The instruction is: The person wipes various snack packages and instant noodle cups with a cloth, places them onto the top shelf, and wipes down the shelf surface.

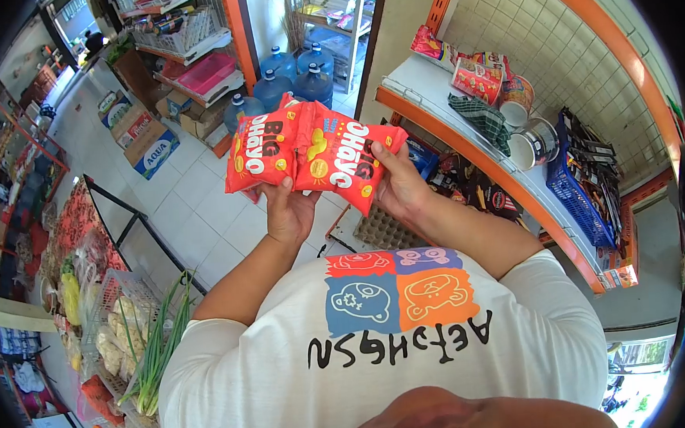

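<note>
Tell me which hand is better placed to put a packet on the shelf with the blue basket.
Right, likely: your right hand holds a red packet nearer the shelf; your left hand is farther across.

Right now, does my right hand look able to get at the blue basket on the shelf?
Probably not straight away: your right hand is holding a red snack packet. Otherwise, the blue basket's near side looks unblocked.

We observe red snack packets (334, 158) with white lettering, blue bottles (274, 88), and orange-edged white shelving (462, 124).
</note>
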Action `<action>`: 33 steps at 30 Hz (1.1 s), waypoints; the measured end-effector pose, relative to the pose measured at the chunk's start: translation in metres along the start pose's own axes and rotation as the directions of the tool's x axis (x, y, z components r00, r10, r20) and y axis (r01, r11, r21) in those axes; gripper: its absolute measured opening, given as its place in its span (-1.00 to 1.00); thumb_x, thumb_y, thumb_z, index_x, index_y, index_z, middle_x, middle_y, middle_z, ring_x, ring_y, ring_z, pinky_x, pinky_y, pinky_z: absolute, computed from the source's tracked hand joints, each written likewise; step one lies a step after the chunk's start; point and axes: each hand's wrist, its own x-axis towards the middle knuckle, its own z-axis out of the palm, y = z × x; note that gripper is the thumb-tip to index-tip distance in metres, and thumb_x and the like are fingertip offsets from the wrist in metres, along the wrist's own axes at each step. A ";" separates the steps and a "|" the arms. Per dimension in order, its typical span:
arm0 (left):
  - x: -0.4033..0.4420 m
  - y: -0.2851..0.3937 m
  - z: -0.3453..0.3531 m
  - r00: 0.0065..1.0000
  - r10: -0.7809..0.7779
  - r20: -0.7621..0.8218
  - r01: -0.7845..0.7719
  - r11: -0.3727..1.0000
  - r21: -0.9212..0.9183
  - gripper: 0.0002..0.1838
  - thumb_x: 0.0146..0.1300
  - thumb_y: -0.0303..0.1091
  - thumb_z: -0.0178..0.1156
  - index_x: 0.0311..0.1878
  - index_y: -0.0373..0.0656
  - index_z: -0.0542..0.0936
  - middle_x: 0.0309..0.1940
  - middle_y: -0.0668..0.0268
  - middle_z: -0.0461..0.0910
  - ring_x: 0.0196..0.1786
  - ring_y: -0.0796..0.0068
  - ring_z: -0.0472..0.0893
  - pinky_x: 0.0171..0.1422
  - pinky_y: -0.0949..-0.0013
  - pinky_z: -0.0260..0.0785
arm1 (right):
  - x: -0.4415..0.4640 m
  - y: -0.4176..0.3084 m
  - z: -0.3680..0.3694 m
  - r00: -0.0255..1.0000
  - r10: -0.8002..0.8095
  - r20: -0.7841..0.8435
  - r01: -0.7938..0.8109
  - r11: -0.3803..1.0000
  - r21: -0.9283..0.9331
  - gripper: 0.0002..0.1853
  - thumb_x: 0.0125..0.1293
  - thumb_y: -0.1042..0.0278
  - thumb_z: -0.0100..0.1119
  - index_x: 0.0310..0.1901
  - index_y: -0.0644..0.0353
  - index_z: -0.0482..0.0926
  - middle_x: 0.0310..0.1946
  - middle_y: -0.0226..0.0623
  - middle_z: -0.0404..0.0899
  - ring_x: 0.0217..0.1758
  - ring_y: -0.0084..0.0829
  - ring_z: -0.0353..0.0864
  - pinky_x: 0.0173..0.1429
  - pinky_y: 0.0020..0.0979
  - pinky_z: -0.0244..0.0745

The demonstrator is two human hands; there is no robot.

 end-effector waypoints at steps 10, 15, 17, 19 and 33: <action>-0.003 0.029 -0.038 0.915 -0.286 0.284 0.315 0.947 -0.063 0.05 -0.12 0.57 0.16 0.45 0.32 0.15 0.47 0.42 0.13 0.46 0.23 0.18 0.45 -0.21 -0.01 | 0.012 -0.085 0.011 0.952 0.042 0.305 0.075 0.929 -0.362 -0.24 0.16 0.44 0.32 0.26 0.14 0.00 0.17 -0.08 0.39 0.18 -0.22 0.53 0.18 -0.15 0.57; -0.004 0.005 -0.093 0.744 -0.610 0.273 0.662 0.728 -0.177 0.04 -0.03 0.63 -0.01 0.40 0.08 0.26 0.38 0.31 0.30 0.36 0.17 0.31 0.37 -0.15 0.12 | 0.021 -0.115 0.039 0.904 0.169 0.392 0.218 0.606 -0.765 0.10 -0.09 0.30 0.55 0.40 0.13 -0.06 0.17 0.01 0.40 0.19 -0.20 0.48 0.26 -0.24 0.43; -0.004 -0.005 -0.095 0.741 -0.670 -0.037 0.651 0.731 -0.203 -0.03 0.06 0.59 -0.05 0.38 0.07 0.28 0.35 0.27 0.34 0.28 0.18 0.41 0.26 -0.02 0.29 | 0.016 -0.132 0.061 0.877 0.273 0.396 0.291 0.354 -0.889 0.16 -0.12 0.25 0.59 0.42 0.09 -0.08 0.13 -0.06 0.38 0.15 -0.29 0.48 0.24 -0.31 0.43; -0.003 -0.005 -0.087 0.775 -0.628 0.069 0.625 0.746 -0.232 -0.07 0.10 0.55 -0.04 0.36 0.06 0.29 0.35 0.26 0.35 0.25 0.18 0.44 0.21 0.04 0.33 | 0.009 -0.148 0.083 0.810 0.301 0.502 0.460 0.204 -0.864 0.19 -0.18 0.15 0.60 0.41 0.10 -0.07 0.21 -0.02 0.31 0.22 -0.26 0.43 0.30 -0.27 0.37; 0.088 0.113 0.035 0.916 0.122 0.382 -0.051 0.980 -0.191 -0.15 0.27 0.32 -0.03 0.47 -0.02 0.11 0.47 0.23 0.13 0.49 0.11 0.14 0.53 -0.09 -0.02 | -0.076 -0.272 0.148 -0.091 0.542 0.836 0.788 -0.474 0.393 -0.10 -0.26 0.22 0.51 0.23 -0.12 0.28 0.26 -0.24 0.31 0.31 -0.04 0.36 0.20 -0.10 0.43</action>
